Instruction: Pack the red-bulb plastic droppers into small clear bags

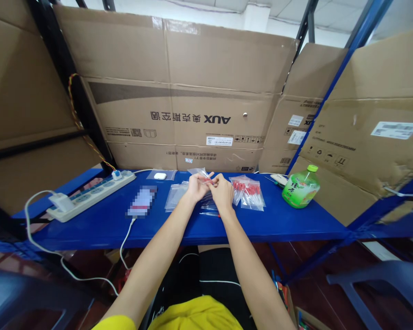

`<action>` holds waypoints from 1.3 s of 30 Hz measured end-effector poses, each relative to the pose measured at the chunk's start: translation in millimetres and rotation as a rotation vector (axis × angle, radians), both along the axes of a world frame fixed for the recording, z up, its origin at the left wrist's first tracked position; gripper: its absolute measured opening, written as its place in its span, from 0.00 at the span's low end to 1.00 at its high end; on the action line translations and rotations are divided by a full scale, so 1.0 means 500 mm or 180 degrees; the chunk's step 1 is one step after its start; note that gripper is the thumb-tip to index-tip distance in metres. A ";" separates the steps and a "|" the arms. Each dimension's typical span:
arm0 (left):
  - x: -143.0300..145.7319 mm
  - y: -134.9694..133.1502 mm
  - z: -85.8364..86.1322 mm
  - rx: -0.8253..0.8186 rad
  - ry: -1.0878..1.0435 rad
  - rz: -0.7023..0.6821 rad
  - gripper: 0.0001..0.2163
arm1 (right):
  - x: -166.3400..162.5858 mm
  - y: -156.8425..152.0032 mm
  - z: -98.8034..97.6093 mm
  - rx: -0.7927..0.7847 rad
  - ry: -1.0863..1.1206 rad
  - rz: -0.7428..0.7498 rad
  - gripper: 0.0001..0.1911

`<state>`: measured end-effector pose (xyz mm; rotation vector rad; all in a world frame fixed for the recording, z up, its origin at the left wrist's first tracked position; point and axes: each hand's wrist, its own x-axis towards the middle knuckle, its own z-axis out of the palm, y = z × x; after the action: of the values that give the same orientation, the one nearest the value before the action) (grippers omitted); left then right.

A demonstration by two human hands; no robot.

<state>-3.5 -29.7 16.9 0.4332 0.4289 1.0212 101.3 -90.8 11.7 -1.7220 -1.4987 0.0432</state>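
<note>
Both hands meet over the middle of the blue shelf, fingertips pinched together on a small clear plastic bag with something red showing where the fingers close. Left hand grips the bag from the left, its thumb and forefinger shut on the film; right hand grips it from the right, knuckles toward the camera, fingers curled in tight. The bag sits between the two grips, lifted just above the shelf, and its upper edge sticks out above the left fingers.

Under and behind the hands lies a loose spread of empty clear bags. Just right of the right hand lies a pile of filled bags holding red parts, near it but apart. Farther right stands a green drink bottle, tilted. To the left lie a blurred-out phone with a white cable running off the shelf edge, a white power strip and a small white case. Cardboard boxes wall in the back.
</note>
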 end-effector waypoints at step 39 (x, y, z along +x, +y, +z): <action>-0.009 0.007 -0.002 -0.0294 -0.0077 0.0724 0.14 | 0.086 -0.123 -0.044 0.0595 0.0746 0.0907 0.08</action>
<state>-8.2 -26.3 15.8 0.2932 0.5098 1.2203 144.2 -152.4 -10.2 -1.2992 -1.5092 0.2381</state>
